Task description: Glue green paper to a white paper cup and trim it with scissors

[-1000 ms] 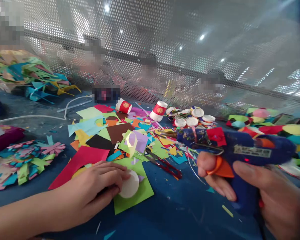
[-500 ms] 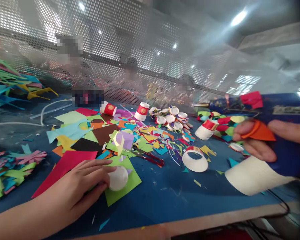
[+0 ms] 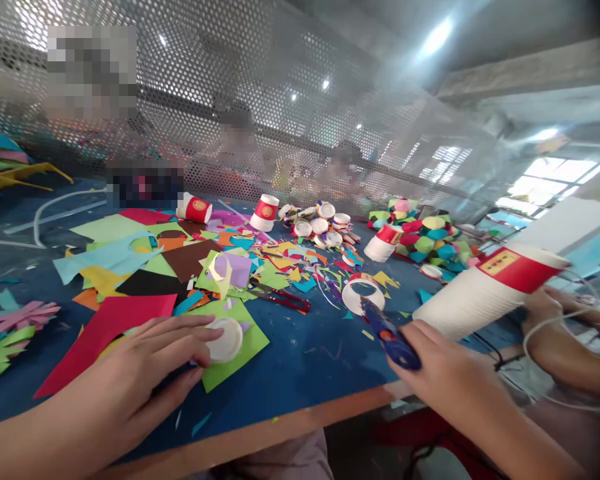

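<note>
My left hand (image 3: 150, 363) lies on the blue table, its fingertips pressing a white round paper disc (image 3: 227, 340) onto a green paper sheet (image 3: 245, 350). My right hand (image 3: 445, 373) is closed round the handle end of a blue glue gun (image 3: 386, 331). The gun rests low over the table near the front edge, its nozzle pointing toward a cut white cup ring (image 3: 363, 293). Just right of it a stack of white paper cups with a red band (image 3: 480, 293) lies tilted, held by another person's hand (image 3: 543, 310).
Coloured paper sheets and scraps (image 3: 180, 260) cover the middle of the table, with red-handled scissors (image 3: 285, 300) among them. Red cups (image 3: 264, 213), cup bottoms (image 3: 320, 227) and a heap of coloured paper pieces (image 3: 430, 240) sit behind. A perforated metal screen (image 3: 280, 133) closes the back. The table's front edge (image 3: 280, 433) is near.
My right hand has brought the glue gun down from up at the right to the table near its edge. The view has swung right; a cup stack and another person's arm appeared. My left hand stayed put.
</note>
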Motion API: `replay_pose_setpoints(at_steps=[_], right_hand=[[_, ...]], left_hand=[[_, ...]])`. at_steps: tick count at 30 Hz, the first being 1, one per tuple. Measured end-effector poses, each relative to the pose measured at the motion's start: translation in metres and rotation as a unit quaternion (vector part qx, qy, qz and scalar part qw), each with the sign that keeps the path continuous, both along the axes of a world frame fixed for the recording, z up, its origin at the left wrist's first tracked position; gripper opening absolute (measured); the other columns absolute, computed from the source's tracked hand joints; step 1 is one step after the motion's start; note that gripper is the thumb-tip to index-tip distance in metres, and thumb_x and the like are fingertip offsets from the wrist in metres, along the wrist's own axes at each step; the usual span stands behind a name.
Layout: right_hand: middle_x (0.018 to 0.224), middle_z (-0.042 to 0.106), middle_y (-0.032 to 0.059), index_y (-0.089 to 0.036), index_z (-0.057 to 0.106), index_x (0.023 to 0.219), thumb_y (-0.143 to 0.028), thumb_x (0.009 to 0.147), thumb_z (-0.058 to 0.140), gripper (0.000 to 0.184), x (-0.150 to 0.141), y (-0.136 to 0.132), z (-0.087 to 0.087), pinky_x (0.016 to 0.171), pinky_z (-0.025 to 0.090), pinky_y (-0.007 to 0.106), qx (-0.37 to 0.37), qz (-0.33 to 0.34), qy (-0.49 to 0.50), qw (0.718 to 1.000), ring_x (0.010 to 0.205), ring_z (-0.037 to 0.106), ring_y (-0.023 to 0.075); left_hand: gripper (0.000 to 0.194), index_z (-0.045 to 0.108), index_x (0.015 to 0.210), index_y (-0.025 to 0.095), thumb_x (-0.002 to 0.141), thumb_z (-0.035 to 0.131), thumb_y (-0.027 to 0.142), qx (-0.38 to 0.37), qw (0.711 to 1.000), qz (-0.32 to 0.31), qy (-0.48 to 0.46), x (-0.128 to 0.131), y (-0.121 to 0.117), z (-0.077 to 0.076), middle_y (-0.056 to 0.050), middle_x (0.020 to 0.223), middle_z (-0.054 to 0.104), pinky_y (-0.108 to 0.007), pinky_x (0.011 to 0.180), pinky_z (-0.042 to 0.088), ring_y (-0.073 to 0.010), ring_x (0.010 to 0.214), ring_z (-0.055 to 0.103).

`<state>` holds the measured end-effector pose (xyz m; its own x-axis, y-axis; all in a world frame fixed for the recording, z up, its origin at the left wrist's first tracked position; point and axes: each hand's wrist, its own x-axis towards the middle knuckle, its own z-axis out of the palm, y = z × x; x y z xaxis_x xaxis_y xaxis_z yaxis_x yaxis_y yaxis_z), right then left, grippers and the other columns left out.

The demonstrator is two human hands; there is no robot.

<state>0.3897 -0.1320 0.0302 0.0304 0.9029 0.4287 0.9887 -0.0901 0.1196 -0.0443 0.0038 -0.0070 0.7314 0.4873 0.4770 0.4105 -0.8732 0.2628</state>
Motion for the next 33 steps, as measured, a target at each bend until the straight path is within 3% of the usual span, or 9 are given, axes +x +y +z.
replay_pose_setpoints(at_steps=[3, 5, 9, 17, 19, 24, 27, 30, 33], right_hand=[[0.092, 0.068, 0.0067, -0.024, 0.064, 0.084, -0.033, 0.083, 0.065, 0.009, 0.001, 0.017, -0.018, 0.050, 0.040, 0.032, -0.029, -0.023, -0.002, 0.999, 0.063, 0.067, 0.0241], [0.092, 0.068, 0.0078, -0.024, 0.066, 0.085, -0.036, 0.086, 0.067, 0.012, 0.005, 0.027, -0.022, 0.054, 0.047, 0.033, -0.037, -0.027, 0.017, 0.999, 0.066, 0.069, 0.0259], [0.093, 0.070, 0.0082, -0.021, 0.072, 0.091, -0.040, 0.084, 0.078, 0.021, 0.014, 0.035, -0.015, 0.074, 0.060, 0.037, -0.061, -0.001, 0.080, 0.995, 0.085, 0.075, 0.0294], [0.111, 0.073, 0.0090, -0.021, 0.077, 0.110, -0.040, 0.073, 0.090, 0.043, 0.020, 0.037, -0.011, 0.091, 0.062, 0.041, -0.097, 0.016, 0.172, 0.980, 0.103, 0.075, 0.0319], [0.115, 0.072, 0.0105, -0.019, 0.077, 0.114, -0.042, 0.073, 0.089, 0.049, 0.022, 0.038, -0.012, 0.090, 0.062, 0.042, -0.102, 0.017, 0.188, 0.977, 0.101, 0.074, 0.0316], [0.112, 0.070, 0.0093, -0.019, 0.076, 0.126, -0.045, 0.075, 0.085, 0.058, 0.029, 0.032, -0.012, 0.072, 0.062, 0.039, -0.118, 0.039, 0.218, 0.968, 0.074, 0.067, 0.0221], [0.117, 0.071, 0.0104, -0.021, 0.075, 0.131, -0.047, 0.079, 0.082, 0.059, 0.035, 0.025, -0.015, 0.081, 0.063, 0.040, -0.109, 0.062, 0.223, 0.967, 0.083, 0.069, 0.0229], [0.127, 0.072, 0.0127, -0.022, 0.074, 0.134, -0.052, 0.081, 0.084, 0.062, 0.037, 0.018, -0.016, 0.083, 0.065, 0.040, -0.088, 0.090, 0.216, 0.968, 0.097, 0.075, 0.0265], [0.134, 0.070, 0.0135, -0.023, 0.073, 0.136, -0.052, 0.087, 0.081, 0.057, 0.030, 0.009, -0.008, 0.089, 0.065, 0.042, -0.018, 0.118, 0.190, 0.975, 0.117, 0.072, 0.0312]], left_hand=[[0.022, 0.069, 0.123, 0.033, 0.104, 0.059, 0.033, 0.015, 0.999, -0.020, 0.027, -0.004, 0.003, -0.001, 0.000, 0.143, 0.074, -0.035, 0.105, 0.063, -0.0251, 0.130, 0.072], [0.025, 0.070, 0.126, 0.032, 0.104, 0.058, 0.032, 0.010, 0.999, -0.017, 0.025, -0.006, 0.004, -0.001, -0.001, 0.145, 0.073, -0.037, 0.106, 0.063, -0.0260, 0.132, 0.071], [0.030, 0.068, 0.133, 0.034, 0.105, 0.057, 0.029, 0.019, 0.999, -0.023, 0.017, -0.009, 0.005, -0.001, -0.002, 0.145, 0.073, -0.040, 0.105, 0.064, -0.0264, 0.131, 0.072], [0.034, 0.066, 0.137, 0.037, 0.104, 0.059, 0.034, 0.039, 0.999, -0.003, 0.024, -0.008, 0.007, -0.007, 0.001, 0.146, 0.072, -0.040, 0.105, 0.063, -0.0271, 0.131, 0.071], [0.034, 0.065, 0.138, 0.037, 0.105, 0.058, 0.035, 0.040, 0.999, -0.004, 0.025, -0.009, 0.008, -0.008, 0.000, 0.147, 0.071, -0.041, 0.105, 0.064, -0.0273, 0.131, 0.071], [0.031, 0.065, 0.134, 0.037, 0.103, 0.060, 0.035, 0.055, 0.998, -0.008, 0.040, -0.009, 0.012, -0.010, 0.002, 0.148, 0.070, -0.038, 0.106, 0.063, -0.0260, 0.134, 0.069], [0.026, 0.067, 0.129, 0.038, 0.104, 0.057, 0.039, 0.040, 0.999, 0.002, 0.023, -0.006, 0.007, -0.012, 0.004, 0.146, 0.071, -0.037, 0.107, 0.062, -0.0251, 0.133, 0.069], [0.025, 0.070, 0.119, 0.037, 0.108, 0.047, 0.039, 0.006, 0.999, 0.050, -0.005, -0.001, 0.000, -0.013, 0.006, 0.143, 0.073, -0.041, 0.113, 0.058, -0.0246, 0.134, 0.068], [0.026, 0.068, 0.120, 0.038, 0.108, 0.046, 0.038, 0.008, 0.999, 0.051, 0.002, -0.002, -0.001, -0.014, 0.006, 0.144, 0.072, -0.043, 0.114, 0.058, -0.0244, 0.136, 0.067]])
